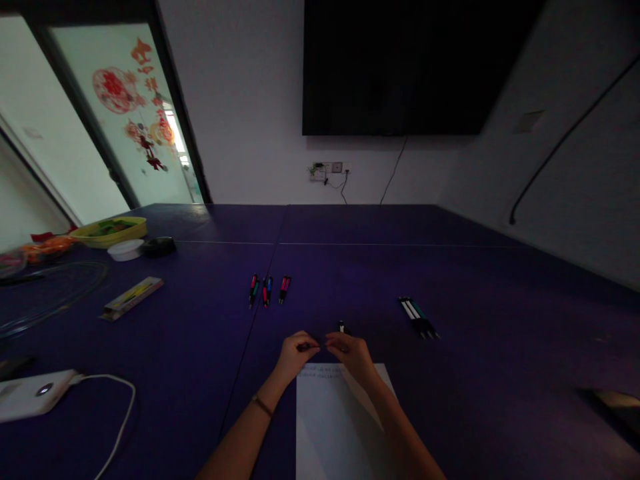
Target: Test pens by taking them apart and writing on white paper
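Note:
My left hand (296,352) is closed in a pinch above the top edge of a white sheet of paper (330,427). Something dark shows between its fingers, too small to name. Facing it, a short gap away, my right hand (353,353) is closed too, with fingertips pressed together. A black and white pen (341,327) sticks up from behind the right fingers; most of it is hidden by the hand. Faint handwriting runs along the top of the paper, and my right forearm lies over its right side.
Several black pens with white or green barrels (418,317) lie right. Several coloured pens (269,291) lie left of centre. Further left are a narrow box (133,298), white lid (126,250), black round object (159,247), yellow basket (113,233) and a white power bank (37,395) with cable.

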Tool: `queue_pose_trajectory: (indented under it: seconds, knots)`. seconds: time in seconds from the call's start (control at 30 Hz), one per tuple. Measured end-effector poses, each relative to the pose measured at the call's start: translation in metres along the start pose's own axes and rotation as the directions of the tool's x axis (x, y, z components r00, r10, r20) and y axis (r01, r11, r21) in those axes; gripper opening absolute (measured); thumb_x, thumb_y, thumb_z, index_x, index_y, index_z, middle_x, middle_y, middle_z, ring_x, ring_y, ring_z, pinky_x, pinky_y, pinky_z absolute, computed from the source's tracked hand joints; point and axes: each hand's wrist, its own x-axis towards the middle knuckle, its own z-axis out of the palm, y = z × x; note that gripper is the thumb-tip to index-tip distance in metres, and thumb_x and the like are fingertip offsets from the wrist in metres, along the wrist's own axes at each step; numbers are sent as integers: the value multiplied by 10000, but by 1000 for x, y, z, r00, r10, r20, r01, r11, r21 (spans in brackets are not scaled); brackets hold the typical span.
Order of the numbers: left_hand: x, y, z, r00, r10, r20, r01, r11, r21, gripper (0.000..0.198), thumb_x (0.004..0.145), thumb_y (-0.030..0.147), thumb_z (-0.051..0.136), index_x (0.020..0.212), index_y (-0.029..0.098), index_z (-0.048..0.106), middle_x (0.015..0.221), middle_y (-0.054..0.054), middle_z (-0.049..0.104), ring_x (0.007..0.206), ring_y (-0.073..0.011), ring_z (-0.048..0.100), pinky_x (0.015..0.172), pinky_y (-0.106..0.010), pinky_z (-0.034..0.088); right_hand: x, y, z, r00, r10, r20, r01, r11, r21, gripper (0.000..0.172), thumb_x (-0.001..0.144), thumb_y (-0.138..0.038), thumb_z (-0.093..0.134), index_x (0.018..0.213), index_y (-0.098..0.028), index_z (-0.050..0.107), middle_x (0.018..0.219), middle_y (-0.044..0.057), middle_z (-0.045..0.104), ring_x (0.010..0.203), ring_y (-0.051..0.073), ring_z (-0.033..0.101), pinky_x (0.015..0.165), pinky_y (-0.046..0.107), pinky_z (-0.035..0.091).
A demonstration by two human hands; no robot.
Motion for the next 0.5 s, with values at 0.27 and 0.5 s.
queue_pose_trajectory:
  seconds: [0.27, 0.5]
  knots:
    - [0, -3, -6, 955, 178, -238, -131, 971, 201, 269, 742, 276, 550, 997, 192, 570, 900, -53, 588, 781, -152, 535, 683, -287, 438, 7, -10, -24, 984, -12, -179, -4, 996, -86, 74, 585, -301, 659, 618, -236, 672, 621, 7, 668, 587, 173, 611, 583, 287, 494]
    - [7, 22, 4, 791, 489, 368, -592, 457, 664, 261, 836, 139, 381, 1023, 206, 551, 1020, -50, 585, 996, -167, 472, 846, -336, 358, 13, -6, -57, 796, 180, -578, -20, 962, 272, 255, 514, -356, 719, 661, -159, 651, 569, 18, 646, 551, 167, 606, 553, 284, 500]
